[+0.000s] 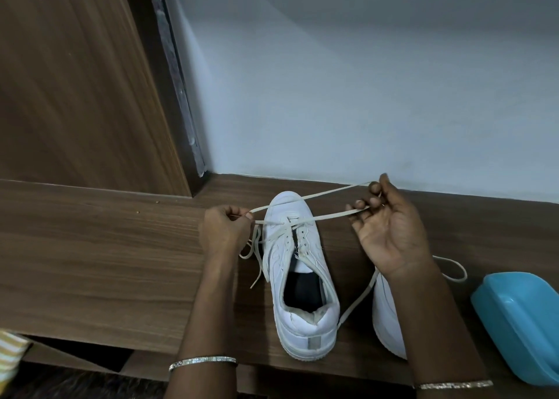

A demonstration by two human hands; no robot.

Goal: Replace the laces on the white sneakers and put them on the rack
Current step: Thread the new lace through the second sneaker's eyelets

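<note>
Background stuff, nothing fancy
Blue plastic tub (520, 323) at the right edge, brown wood panel (75, 81) on the left, pale wall (363, 81) behind, striped cloth (10, 356) bottom-left corner.

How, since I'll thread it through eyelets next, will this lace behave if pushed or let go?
Likely floppy: the lace is straight only where the left hand and right hand pull it taut; its free ends lie in loose curves on the bench. Probably very light, so pushing it should buckle it rather than move the sneaker.

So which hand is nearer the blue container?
Right. The right hand, holding lace, is up-left of the blue container; the left hand pinches lace across the sneaker, farther away.
</note>
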